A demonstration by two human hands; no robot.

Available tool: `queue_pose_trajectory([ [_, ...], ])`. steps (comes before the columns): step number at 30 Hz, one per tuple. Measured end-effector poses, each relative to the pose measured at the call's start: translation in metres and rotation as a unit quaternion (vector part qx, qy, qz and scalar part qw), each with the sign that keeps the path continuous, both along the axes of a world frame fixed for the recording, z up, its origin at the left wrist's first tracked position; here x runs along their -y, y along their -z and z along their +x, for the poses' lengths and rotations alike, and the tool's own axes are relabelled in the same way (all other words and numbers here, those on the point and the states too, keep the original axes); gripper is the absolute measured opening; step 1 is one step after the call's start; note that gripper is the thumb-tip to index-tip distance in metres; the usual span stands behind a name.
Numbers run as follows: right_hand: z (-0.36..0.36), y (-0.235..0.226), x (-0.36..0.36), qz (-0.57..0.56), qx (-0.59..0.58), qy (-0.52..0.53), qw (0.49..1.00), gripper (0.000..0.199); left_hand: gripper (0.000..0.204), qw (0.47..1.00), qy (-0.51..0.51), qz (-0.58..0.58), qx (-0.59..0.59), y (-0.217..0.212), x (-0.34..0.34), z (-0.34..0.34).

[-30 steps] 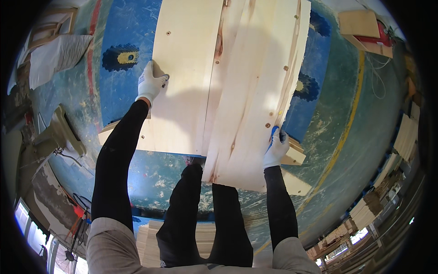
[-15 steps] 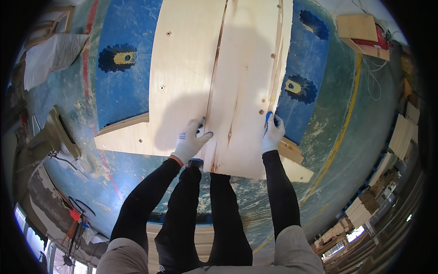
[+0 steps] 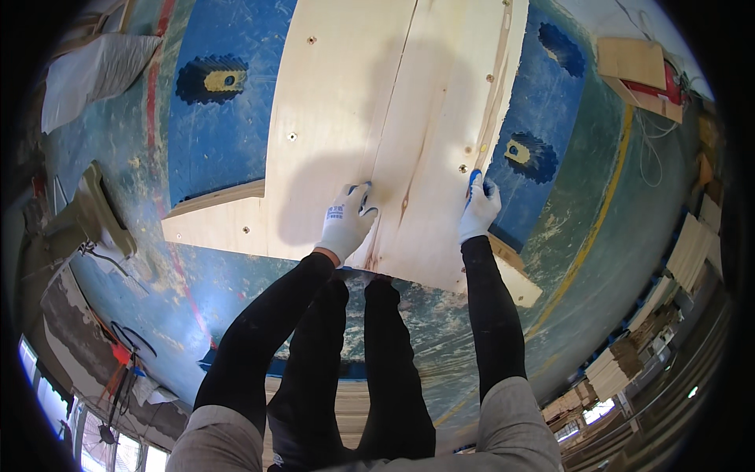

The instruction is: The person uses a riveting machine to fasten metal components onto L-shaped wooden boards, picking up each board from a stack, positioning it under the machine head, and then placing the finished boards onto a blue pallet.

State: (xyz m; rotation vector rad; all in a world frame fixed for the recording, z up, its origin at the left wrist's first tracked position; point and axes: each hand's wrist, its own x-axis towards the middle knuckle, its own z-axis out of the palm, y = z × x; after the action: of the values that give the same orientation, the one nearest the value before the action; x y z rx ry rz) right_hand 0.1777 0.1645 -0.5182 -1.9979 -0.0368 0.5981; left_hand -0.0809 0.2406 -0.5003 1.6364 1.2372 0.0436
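A pale wooden board (image 3: 429,134) lies lengthwise ahead of me, against a wider pale wooden panel (image 3: 322,102) on its left, with a thin seam between them. My left hand (image 3: 346,216), in a white glove with blue fingertips, rests over the seam near the board's close end, thumb and forefinger apart. My right hand (image 3: 480,208), gloved alike, is closed at the board's right edge, forefinger stretched along it. The undersides of its fingers are hidden. Pale crosspieces jut out at the left (image 3: 224,228) and right (image 3: 515,283), dotted with small metal fittings.
Under the wood is a blue surface (image 3: 224,141) with dark-rimmed oval openings. A green machine part (image 3: 90,216) stands at left, near a white sheet (image 3: 98,75). A wooden box (image 3: 633,63) is at far right. Wood stacks (image 3: 617,370) line the right side.
The board has shifted left against the panel, and the gap between them has narrowed to a thin line. Both hands have moved along with it, and the whole view has shifted slightly.
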Motion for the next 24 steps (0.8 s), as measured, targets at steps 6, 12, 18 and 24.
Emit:
queue_pose_trajectory([
  [6, 0.011, -0.006, 0.015, -0.114, 0.259, -0.183, 0.942, 0.026, 0.051, 1.0, -0.004, 0.007, -0.008, -0.003, 0.004, 0.002],
  [12, 0.008, -0.036, 0.013, -0.168, 0.169, -0.252, 0.938, 0.043, 0.053, 0.999, 0.014, 0.022, -0.02, 0.0, 0.012, -0.009],
  [18, 0.0, -0.018, 0.027, -0.156, 0.136, -0.268, 0.941, 0.049, 0.054, 1.0, 0.013, 0.017, -0.014, 0.004, 0.024, -0.007],
  [24, 0.002, -0.045, 0.017, -0.133, 0.042, -0.252, 0.958, 0.05, 0.053, 1.0, -0.004, -0.002, -0.025, -0.018, 0.014, -0.01],
])
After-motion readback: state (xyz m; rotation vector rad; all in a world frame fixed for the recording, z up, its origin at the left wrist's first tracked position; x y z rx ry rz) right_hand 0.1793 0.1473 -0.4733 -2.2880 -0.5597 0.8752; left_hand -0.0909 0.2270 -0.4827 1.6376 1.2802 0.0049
